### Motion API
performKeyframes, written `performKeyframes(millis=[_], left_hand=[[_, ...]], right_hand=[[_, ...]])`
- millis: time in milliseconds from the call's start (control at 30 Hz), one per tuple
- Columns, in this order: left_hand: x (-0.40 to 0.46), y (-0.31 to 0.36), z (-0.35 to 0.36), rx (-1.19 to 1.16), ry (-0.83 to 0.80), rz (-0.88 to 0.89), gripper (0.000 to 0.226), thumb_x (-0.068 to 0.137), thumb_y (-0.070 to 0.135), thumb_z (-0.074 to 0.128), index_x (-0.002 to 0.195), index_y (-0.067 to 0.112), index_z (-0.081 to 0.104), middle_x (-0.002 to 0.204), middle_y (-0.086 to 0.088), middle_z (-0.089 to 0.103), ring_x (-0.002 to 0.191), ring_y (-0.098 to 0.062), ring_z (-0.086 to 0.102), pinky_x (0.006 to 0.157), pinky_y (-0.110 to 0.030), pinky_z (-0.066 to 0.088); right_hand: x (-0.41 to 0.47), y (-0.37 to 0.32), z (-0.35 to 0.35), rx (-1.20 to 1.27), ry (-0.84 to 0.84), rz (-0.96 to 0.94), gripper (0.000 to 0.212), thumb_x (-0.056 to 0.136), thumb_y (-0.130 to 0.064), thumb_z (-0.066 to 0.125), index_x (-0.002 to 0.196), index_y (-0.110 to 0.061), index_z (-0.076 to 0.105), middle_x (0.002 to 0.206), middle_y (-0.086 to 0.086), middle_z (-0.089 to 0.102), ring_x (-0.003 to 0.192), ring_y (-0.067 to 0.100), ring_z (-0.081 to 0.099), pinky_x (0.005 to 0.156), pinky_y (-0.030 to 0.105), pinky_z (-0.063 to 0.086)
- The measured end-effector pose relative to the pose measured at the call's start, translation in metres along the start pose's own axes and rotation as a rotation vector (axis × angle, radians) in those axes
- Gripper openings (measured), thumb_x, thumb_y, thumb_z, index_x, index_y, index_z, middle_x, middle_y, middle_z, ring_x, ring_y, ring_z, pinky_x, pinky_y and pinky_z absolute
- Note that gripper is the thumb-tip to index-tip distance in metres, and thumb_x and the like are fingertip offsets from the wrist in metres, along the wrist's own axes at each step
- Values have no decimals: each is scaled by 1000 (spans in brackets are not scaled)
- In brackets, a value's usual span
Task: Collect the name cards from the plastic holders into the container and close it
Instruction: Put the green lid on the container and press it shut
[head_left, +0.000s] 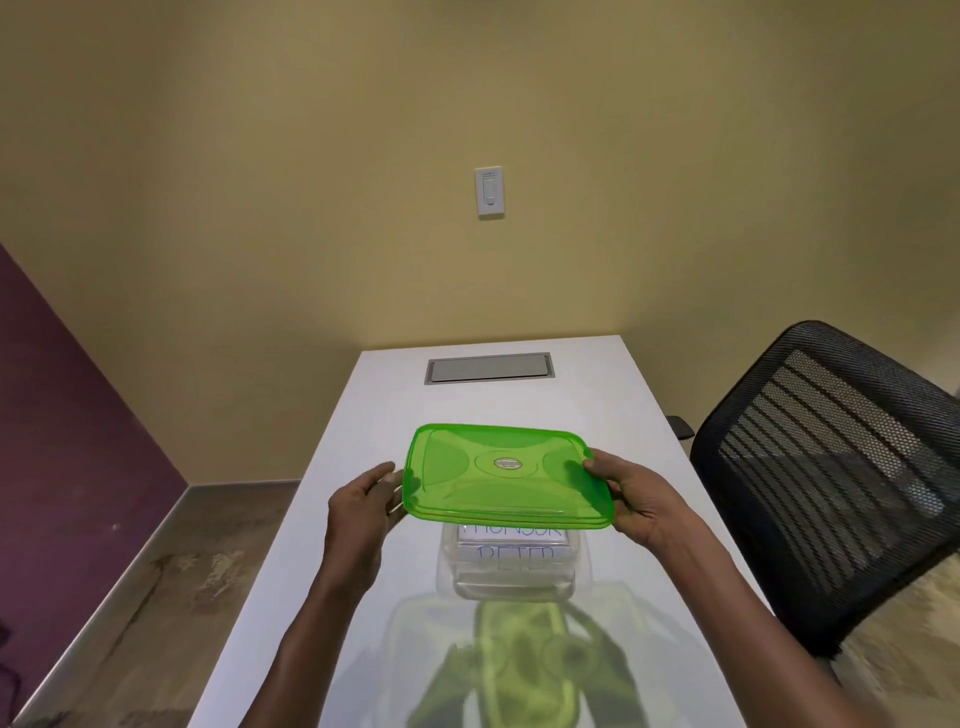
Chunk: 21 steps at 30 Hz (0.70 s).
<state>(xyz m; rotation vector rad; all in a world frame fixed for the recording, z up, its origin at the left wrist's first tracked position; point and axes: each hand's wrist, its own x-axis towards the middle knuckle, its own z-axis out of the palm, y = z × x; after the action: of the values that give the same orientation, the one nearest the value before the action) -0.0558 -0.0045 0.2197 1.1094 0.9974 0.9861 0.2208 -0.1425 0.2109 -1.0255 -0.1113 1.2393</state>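
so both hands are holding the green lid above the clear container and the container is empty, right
Not quite: the container is not empty. The head view shows name cards inside it. The left hand and right hand do hold the green lid above it.

— Right, your two arms are coming up into shot from the bottom edge. What are you wearing on them?

— Nothing you could call a sleeve: both forearms are bare all the way down to where the picture cuts them off.

— And your left hand (363, 512)?

— Bare as well. No glove, no ring showing, no watch or band at the wrist.

— Your right hand (636, 499), same story?

— Same story: bare hand, bare wrist. Your fingernails look short and plain, and that's all of you the camera catches.
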Motion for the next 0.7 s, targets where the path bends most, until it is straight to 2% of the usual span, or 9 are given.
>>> performKeyframes(millis=[100,200,267,400,467,567,633,700], left_hand=[[2,-1,4,-85,-75,-160,31,99,22,51,108,-3,65,94,-15,75,77,-19,73,70,-31,56],[6,-6,8,-64,-128,-176,19,93,17,61,98,2,72,94,-14,76,85,-23,72,66,-26,58],[10,-11,10,-33,-113,-162,14,89,8,65,99,2,72,95,-15,75,85,-24,71,64,-24,58],[22,-26,14,-10,-52,-153,23,87,1,66,110,-3,68,98,-16,74,85,-24,71,67,-28,59],[27,-34,17,-6,-13,-144,25,87,0,65,112,-1,67,97,-14,74,88,-25,70,72,-31,57],[37,-45,20,8,31,-136,26,88,0,64,113,2,68,97,-12,72,89,-25,69,73,-31,56],[43,-53,20,20,50,-132,26,88,0,63,113,2,68,98,-13,72,89,-25,69,74,-32,56],[50,-63,18,48,50,-128,25,88,0,63,113,2,68,99,-14,72,87,-24,68,75,-33,56]], right_hand=[[4,-1,-4,-8,35,-73,35,90,7,53,124,-2,59,101,20,71,77,24,71,65,32,62],[6,-2,-7,-31,73,-115,40,90,10,54,127,-4,56,90,19,74,70,25,74,56,29,60],[9,-1,-10,-79,81,-141,44,89,10,56,129,-7,55,91,18,75,73,26,74,59,30,61],[13,1,-13,-316,98,-191,52,89,3,60,136,-18,52,105,18,72,89,29,72,69,34,60],[16,3,-12,-453,94,-190,63,87,-1,63,143,-22,41,111,19,69,90,31,69,75,38,59],[22,12,-16,-528,97,-175,78,84,0,67,147,-20,26,116,23,62,97,35,66,86,42,55],[28,20,-20,-649,143,-189,77,82,3,69,146,-14,29,118,21,61,104,35,64,93,47,52],[35,30,-23,-758,184,-215,72,80,6,69,142,-12,38,115,16,62,102,29,63,87,42,55]])
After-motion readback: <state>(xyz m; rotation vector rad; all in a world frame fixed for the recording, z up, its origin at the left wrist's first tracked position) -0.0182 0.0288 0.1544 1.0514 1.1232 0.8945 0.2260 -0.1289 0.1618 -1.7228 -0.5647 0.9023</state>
